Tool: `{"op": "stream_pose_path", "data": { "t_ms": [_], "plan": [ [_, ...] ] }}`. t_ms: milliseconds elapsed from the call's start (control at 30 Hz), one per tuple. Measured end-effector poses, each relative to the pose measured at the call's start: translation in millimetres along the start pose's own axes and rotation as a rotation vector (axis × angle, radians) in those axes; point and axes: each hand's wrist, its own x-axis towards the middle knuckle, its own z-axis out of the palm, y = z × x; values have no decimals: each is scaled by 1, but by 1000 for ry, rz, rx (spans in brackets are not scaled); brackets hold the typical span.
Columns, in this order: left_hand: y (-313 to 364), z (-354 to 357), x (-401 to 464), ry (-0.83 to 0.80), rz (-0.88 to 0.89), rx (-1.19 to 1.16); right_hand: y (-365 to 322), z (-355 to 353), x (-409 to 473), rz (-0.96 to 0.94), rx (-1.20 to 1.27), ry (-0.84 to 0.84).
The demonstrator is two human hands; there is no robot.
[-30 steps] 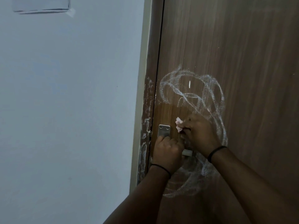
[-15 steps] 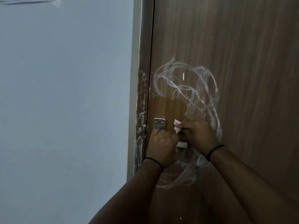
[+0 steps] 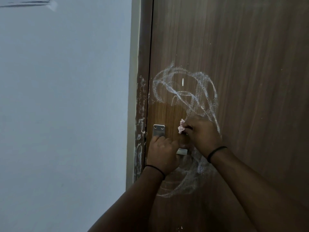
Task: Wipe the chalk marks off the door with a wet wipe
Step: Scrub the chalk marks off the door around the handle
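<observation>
The brown wooden door [image 3: 234,64] carries looping white chalk marks [image 3: 185,91] near its left edge, above and below the metal handle [image 3: 182,151]. The right hand [image 3: 203,133] grips a crumpled pinkish wet wipe [image 3: 181,126] in curled fingers and holds it against the door, just right of the handle's metal plate [image 3: 158,130], at the lower edge of the upper scribble. The left hand [image 3: 163,154] is curled around the handle, its fingertips touching the plate's bottom. A black band [image 3: 216,152] circles each wrist. More chalk streaks the door frame [image 3: 140,114], beside a pale blue wall [image 3: 66,97].
</observation>
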Motion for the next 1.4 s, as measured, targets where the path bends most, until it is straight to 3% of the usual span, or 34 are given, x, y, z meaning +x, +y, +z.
{"op": "stream_pose_path", "data": {
  "t_ms": [100,200,367,533,733,900,1100,1300,1400],
  "plan": [
    [6,-7,5,-124,-36,53,-1,6,-3,18,-58,-44],
    [6,-11,15,-251,15,147,9,0,-9,101,-85,38],
    [-2,-16,32,-258,279,214,4,-7,19,80,-23,164],
    [-14,-6,30,-142,402,283,-4,1,17,19,-82,175],
    [-13,-2,28,-72,350,259,-11,2,27,122,-63,260],
    [-8,-7,30,-20,304,174,-32,15,31,-61,-67,105],
    [-12,-2,28,-48,294,240,-24,11,35,-48,-84,314],
    [-9,-2,28,-67,278,225,-38,16,42,-191,-164,170],
    [-9,-5,28,-73,265,246,-21,0,40,-203,-202,275]
  ]
}}
